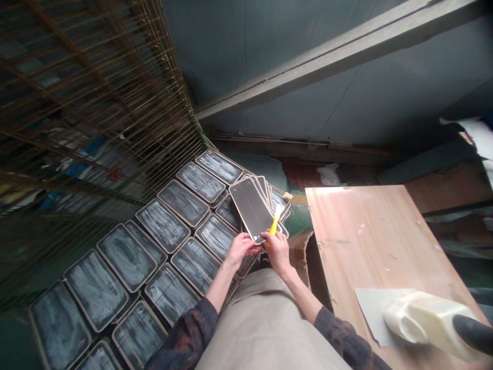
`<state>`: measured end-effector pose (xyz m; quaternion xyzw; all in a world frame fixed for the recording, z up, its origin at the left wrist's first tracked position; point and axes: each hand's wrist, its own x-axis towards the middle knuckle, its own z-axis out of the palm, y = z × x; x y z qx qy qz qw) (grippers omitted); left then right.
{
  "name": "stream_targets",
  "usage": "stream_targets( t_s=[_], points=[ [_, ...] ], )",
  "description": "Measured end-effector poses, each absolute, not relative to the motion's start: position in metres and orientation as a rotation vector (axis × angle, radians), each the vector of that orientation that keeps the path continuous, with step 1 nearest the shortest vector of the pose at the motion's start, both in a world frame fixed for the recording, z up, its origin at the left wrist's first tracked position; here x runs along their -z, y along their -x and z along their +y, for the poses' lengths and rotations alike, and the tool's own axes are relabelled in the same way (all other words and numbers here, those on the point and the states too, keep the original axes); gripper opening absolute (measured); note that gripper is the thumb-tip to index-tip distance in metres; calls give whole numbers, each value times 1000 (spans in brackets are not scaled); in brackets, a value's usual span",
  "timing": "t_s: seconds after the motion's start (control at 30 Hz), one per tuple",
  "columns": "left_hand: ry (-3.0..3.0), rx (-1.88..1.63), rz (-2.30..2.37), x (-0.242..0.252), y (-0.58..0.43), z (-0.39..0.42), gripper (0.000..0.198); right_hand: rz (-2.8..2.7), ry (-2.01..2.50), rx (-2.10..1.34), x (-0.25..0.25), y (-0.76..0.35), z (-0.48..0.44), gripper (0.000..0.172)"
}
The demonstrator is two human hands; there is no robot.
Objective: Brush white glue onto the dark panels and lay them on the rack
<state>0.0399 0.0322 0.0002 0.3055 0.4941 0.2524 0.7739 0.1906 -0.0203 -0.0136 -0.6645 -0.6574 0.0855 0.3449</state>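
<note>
Plate point(250, 208): atop fanned stack point(265, 187), over smeared plates point(164, 223) | left hand point(242, 247): grip pinching its near edge | right hand point(278, 252): grip pinching brush point(274, 226) | step: apparently separating top plate | next: likely needs brush kept clear

I'm making out no readable word, number or brand here. Small pale marks point(257, 238) are showing at the near end of the top dark panel point(251, 205), too tiny for reading, and a reddish patch point(114, 174) beyond the wire mesh point(177, 77) is blurring into illegibility.
</note>
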Motion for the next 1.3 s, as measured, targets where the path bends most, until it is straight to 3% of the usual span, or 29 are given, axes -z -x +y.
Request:
stream_targets(
  t_s=[0.17,0.3,0.43,0.73,0.97,1.17,1.3],
  points=[
    [-1178,-661,1442,6,-43,27,31,-1750,1759,-174,12,-189,-20,18],
    [-1886,-580,1378,3,-38,27,7,-1761,1799,-140,12,-187,-21,18],
    [-2119,-396,1230,2,-35,35,18,-1740,1811,-148,15,-186,-21,18],
    [-2409,-203,1102,8,-38,46,21,-1577,1759,-349,27,-186,-20,26],
    [-2225,-374,1164,12,-37,44,12,-1600,1751,-369,28,-188,-21,27],
    [-1315,-707,1269,16,-33,51,20,-1617,1757,-343,29,-189,-22,28],
    [-913,-734,1066,0,-28,54,30,-1657,1780,-304,25,-189,-25,25]
  ],
)
